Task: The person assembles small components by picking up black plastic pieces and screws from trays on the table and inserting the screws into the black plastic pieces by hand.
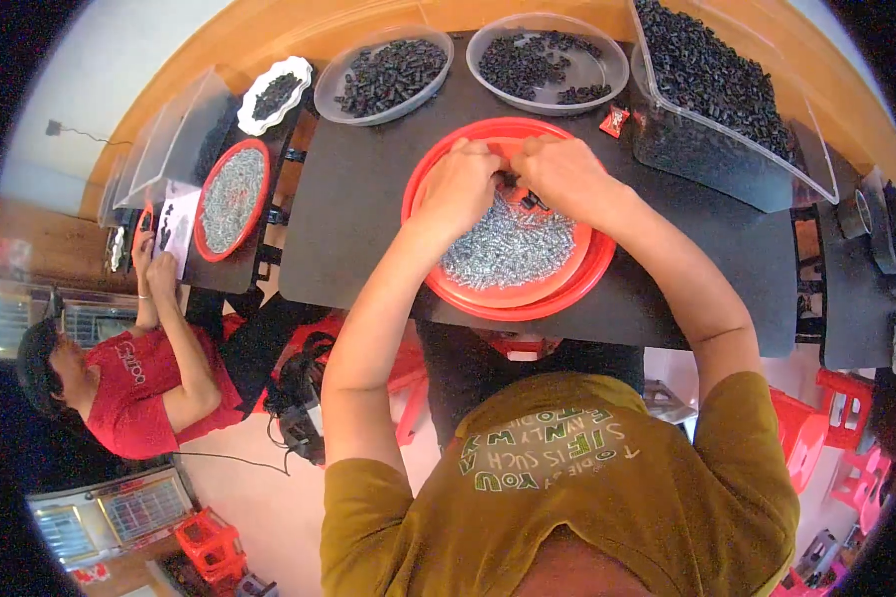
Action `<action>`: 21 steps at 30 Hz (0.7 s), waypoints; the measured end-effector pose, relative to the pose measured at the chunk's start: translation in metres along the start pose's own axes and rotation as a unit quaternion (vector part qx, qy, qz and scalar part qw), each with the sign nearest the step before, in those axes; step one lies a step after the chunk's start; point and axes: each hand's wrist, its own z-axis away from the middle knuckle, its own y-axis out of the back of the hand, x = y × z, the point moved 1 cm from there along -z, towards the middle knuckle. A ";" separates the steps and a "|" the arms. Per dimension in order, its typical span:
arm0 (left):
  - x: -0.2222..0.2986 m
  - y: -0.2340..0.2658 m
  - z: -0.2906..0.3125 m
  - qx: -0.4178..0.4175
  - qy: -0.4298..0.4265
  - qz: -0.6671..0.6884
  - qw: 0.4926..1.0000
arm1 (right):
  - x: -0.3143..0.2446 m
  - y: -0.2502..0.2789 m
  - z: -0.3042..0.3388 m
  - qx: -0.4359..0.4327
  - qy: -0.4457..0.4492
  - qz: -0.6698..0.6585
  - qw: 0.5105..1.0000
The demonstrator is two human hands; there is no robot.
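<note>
Both my hands meet above the far part of a round red tray (595, 277). My left hand (465, 181) is closed in a pinch on a small black part (509, 180). From the other side my right hand (565, 177) is closed on that same part, and the fingers hide most of its shape. Small silvery metal pieces (508, 249) are heaped in the tray below, too fine to name exactly. A few loose black pieces (534, 202) lie at the heap's far edge, beside my right hand.
Two clear round bowls (331, 99) (607, 68) of black parts stand behind the tray. A big clear bin (707, 149) of them is at right, near a small red packet (614, 121). Leftward, a person in red (159, 388) works beside another red tray (263, 204).
</note>
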 end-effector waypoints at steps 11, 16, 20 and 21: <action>0.008 0.027 0.022 0.131 0.178 0.391 0.894 | -0.012 0.012 0.005 -0.054 0.082 -0.147 0.984; 0.013 0.026 0.044 0.142 0.220 0.560 0.786 | -0.014 0.010 0.004 -0.073 0.045 -0.160 0.983; 0.018 0.022 0.052 0.171 0.247 0.608 0.735 | -0.008 0.012 0.001 -0.076 0.022 -0.199 0.977; 0.019 0.021 0.053 0.181 0.248 0.629 0.714 | -0.009 0.016 -0.001 -0.077 0.025 -0.199 0.977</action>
